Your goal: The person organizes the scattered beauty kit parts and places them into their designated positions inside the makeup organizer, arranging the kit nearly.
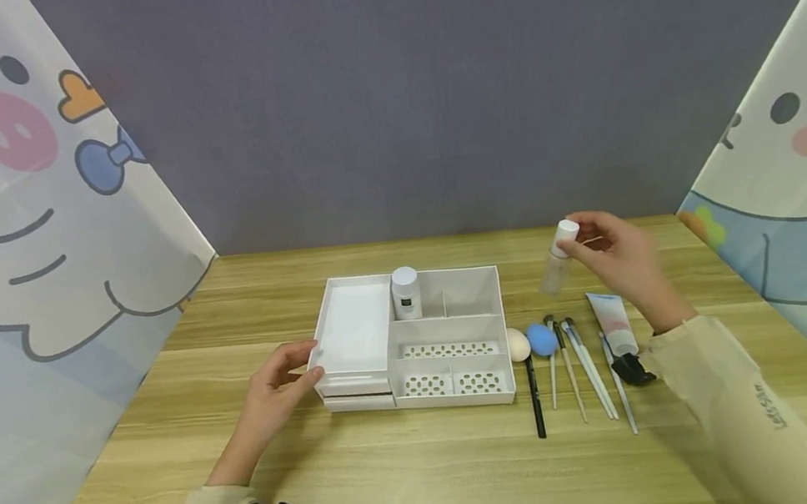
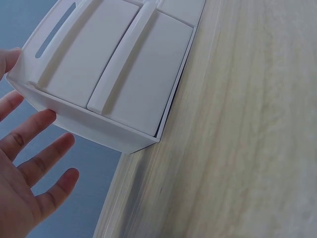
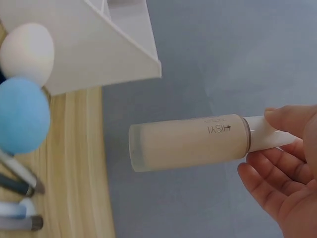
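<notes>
My right hand (image 1: 619, 259) grips a foundation bottle (image 3: 193, 144) by its white cap (image 1: 566, 234). The bottle is tilted and raised over the back right of the table, its beige body pointing down and left. A white makeup organizer (image 1: 450, 322) with compartments and small drawers (image 2: 143, 74) stands in the middle. At its left front corner my left hand (image 1: 277, 389) pinches the edge between thumb and fingers, the other fingers spread beside the wall. A white-capped jar (image 1: 406, 295) stands in a back compartment of the organizer.
Right of the organizer lie a cream makeup sponge (image 1: 518, 345), a blue sponge (image 1: 541, 339), a black pencil (image 1: 536, 400) and several makeup brushes (image 1: 587, 368). A white tube (image 1: 613, 323) lies near my right sleeve. A grey panel (image 1: 385, 103) rises behind the wooden table (image 1: 401, 479).
</notes>
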`<state>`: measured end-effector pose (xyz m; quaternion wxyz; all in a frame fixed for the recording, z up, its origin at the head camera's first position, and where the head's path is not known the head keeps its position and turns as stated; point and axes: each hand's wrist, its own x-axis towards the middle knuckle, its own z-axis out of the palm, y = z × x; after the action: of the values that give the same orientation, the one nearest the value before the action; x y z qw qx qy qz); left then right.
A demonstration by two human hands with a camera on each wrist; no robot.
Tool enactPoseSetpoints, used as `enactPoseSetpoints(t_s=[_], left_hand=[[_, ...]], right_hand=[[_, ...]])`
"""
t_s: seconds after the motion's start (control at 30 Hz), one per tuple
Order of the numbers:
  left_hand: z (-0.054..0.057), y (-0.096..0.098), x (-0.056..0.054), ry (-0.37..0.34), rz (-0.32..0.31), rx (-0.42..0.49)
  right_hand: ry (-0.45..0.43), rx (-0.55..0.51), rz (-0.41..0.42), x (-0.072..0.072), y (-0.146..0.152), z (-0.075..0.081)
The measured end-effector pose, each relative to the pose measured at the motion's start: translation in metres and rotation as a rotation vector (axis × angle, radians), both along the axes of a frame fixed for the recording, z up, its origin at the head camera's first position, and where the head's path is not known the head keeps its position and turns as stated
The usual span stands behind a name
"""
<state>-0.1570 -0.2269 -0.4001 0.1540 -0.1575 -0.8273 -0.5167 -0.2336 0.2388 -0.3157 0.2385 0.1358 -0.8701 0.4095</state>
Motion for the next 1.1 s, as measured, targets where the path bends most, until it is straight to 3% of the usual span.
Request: enactPoseSetpoints(t_s=[0.3,0.83,1.1], left_hand=[[-0.001,-0.001,0.001,-0.013,-0.004,-0.004],[-0.002,0.0,0.001,-0.011,0.002,0.001],[-0.001,0.0,0.001,-0.017,0.007,0.003]], right_hand=[[0.105,-0.091,0.046,0.0,-0.019,0.008],[0.149,-0.149,0.136,0.0,-0.05,0.013],[0.192,-0.145,0.221,-0.002,-0.067,0.011]])
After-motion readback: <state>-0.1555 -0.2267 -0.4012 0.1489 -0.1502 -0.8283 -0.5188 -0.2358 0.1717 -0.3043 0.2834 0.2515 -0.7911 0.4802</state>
